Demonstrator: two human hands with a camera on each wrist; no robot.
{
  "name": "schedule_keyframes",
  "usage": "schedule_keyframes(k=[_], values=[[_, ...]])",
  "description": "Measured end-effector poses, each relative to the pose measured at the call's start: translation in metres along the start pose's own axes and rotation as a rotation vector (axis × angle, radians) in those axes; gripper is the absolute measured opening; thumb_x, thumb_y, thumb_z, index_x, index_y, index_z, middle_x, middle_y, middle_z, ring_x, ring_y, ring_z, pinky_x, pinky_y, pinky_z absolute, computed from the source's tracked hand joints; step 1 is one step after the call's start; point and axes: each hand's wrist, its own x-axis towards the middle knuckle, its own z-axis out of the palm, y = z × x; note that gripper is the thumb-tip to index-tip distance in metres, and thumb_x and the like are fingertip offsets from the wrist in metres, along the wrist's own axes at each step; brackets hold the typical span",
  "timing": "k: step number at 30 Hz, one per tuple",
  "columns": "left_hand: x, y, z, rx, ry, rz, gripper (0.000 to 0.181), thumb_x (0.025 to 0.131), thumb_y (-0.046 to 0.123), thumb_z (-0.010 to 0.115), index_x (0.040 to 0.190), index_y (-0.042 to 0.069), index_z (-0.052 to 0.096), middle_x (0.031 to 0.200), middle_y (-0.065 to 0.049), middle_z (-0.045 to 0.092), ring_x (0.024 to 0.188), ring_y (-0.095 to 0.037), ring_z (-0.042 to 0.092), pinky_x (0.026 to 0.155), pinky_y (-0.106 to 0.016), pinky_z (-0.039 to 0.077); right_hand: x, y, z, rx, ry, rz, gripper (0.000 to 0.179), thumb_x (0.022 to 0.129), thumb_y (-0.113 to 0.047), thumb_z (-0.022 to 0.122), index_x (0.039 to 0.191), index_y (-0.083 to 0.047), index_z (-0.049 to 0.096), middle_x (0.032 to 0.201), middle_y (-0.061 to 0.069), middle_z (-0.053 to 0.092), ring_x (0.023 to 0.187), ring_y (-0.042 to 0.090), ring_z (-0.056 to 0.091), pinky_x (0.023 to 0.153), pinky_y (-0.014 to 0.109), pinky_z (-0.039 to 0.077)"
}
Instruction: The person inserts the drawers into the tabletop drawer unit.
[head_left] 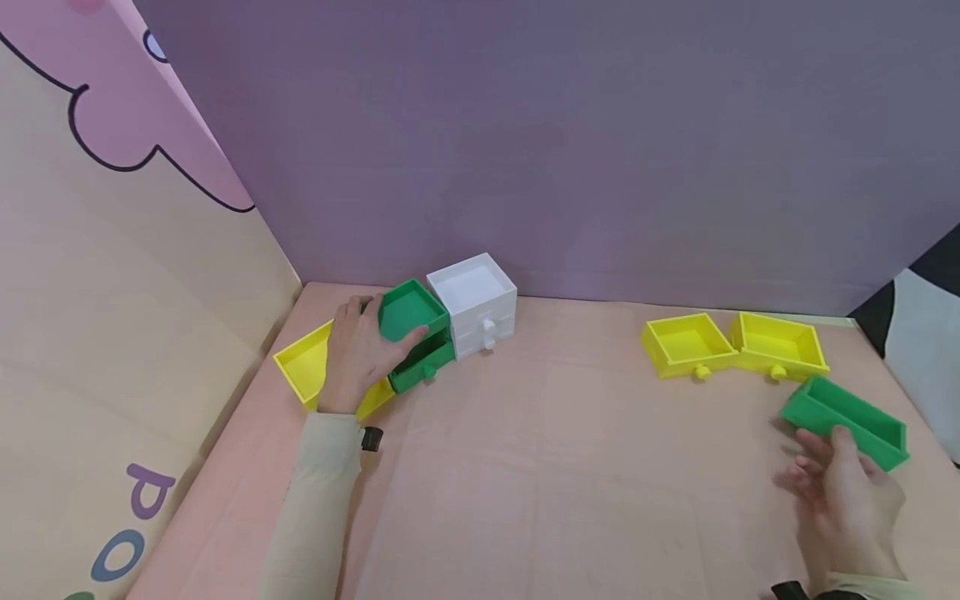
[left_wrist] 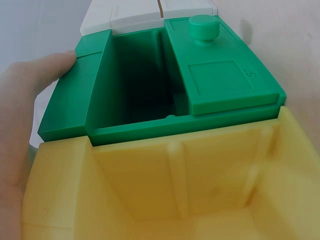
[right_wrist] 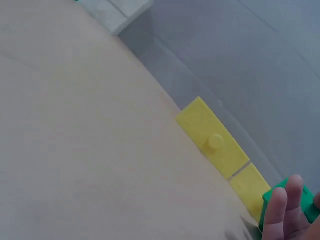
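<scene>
- Right hand (head_left: 855, 504), well right of the white cabinet (head_left: 474, 302): thumb and fingers partly closed, holding the green drawer (head_left: 851, 417). A slack hold could drop it; a careless swing could knock the yellow drawers (head_left: 688, 346) close by.
- Left hand (head_left: 358, 357), left of the white cabinet: draped across the green cabinet (head_left: 408, 310); finger grip cannot be told. Uneven pressure could shift it against the white cabinet.
- Green cabinet, adjoining the white cabinet: upper bay vacant, lower drawer fitted.
- Yellow cabinet (left_wrist: 170, 182), farther left: visible bay vacant.
- Green and yellow drawers: no contents visible.
</scene>
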Motion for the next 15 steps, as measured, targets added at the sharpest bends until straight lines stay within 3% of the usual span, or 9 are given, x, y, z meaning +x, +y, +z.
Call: schedule_keyframes(k=[6, 11, 15], values=[[0.0, 0.0, 0.002, 0.004, 0.002, 0.001, 0.095, 0.09, 0.069, 0.068, 0.151, -0.003, 0.054, 0.148, -0.026, 0.055, 0.134, -0.043, 0.051, 0.113, -0.055, 0.047, -0.01, 0.006, 0.005, -0.053, -0.083, -0.066, 0.033, 0.097, -0.059, 0.067, 0.122, -0.038, 0.062, 0.084, -0.02, 0.079, 0.064, 0.013, 0.066, 0.057, 0.03, 0.061], [0.001, 0.0, 0.001, 0.008, 0.005, 0.008, 0.095, 0.091, 0.069, 0.068, 0.151, -0.003, 0.055, 0.147, -0.026, 0.056, 0.132, -0.042, 0.052, 0.111, -0.055, 0.048, -0.023, 0.021, 0.016, -0.273, -0.141, -0.25, 0.045, 0.104, -0.059, 0.057, 0.138, -0.03, 0.062, 0.08, -0.028, 0.076, 0.062, 0.009, 0.067, 0.057, 0.021, 0.059], [0.002, 0.0, 0.0, 0.005, -0.002, 0.001, 0.095, 0.091, 0.069, 0.067, 0.151, -0.002, 0.054, 0.147, -0.025, 0.055, 0.133, -0.042, 0.051, 0.111, -0.055, 0.047, -0.037, 0.036, 0.025, -0.327, -0.21, -0.37, 0.036, 0.108, -0.052, 0.055, 0.127, -0.023, 0.065, 0.083, -0.028, 0.076, 0.059, 0.009, 0.069, 0.057, 0.02, 0.059]])
